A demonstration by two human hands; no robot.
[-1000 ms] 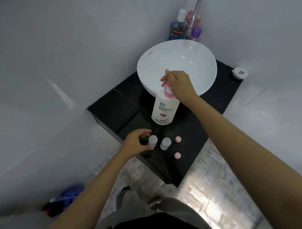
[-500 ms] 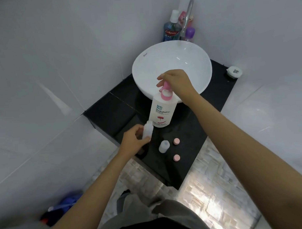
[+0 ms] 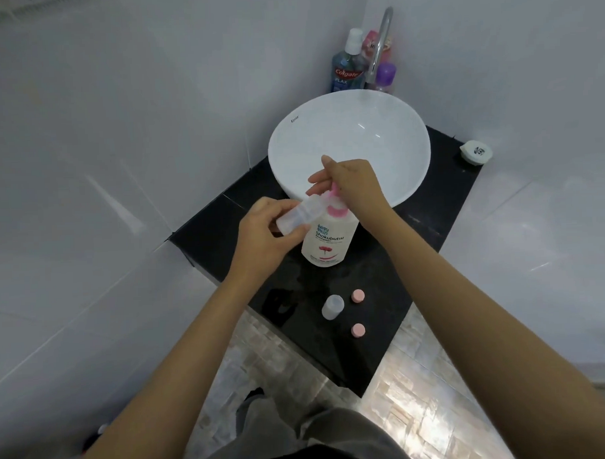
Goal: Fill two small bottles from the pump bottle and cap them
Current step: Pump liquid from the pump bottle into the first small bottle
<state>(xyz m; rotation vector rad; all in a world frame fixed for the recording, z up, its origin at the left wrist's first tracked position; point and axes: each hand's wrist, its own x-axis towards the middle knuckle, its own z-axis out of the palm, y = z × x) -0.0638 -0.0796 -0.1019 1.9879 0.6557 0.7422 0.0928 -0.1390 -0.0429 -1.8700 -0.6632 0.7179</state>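
Observation:
A white pump bottle (image 3: pixel 327 244) with a pink pump stands on the black counter (image 3: pixel 427 221) in front of the basin. My right hand (image 3: pixel 352 183) rests on top of the pink pump head. My left hand (image 3: pixel 267 234) holds a small clear bottle (image 3: pixel 302 214) tilted, its mouth up against the pump spout. A second small clear bottle (image 3: pixel 332 307) stands uncapped near the counter's front. Two pink caps lie beside that bottle, one (image 3: pixel 358 296) farther back and one (image 3: pixel 358 329) nearer the edge.
A white round basin (image 3: pixel 349 138) sits behind the pump bottle, with a chrome tap (image 3: pixel 378 48) and several toiletry bottles (image 3: pixel 348 66) in the corner. A small white lidded tub (image 3: pixel 476 152) sits at the counter's right. Tiled walls close in left and right.
My left hand picked one small bottle up off the counter and raised it to the pump spout, tilting it. My right hand stayed on the pump head.

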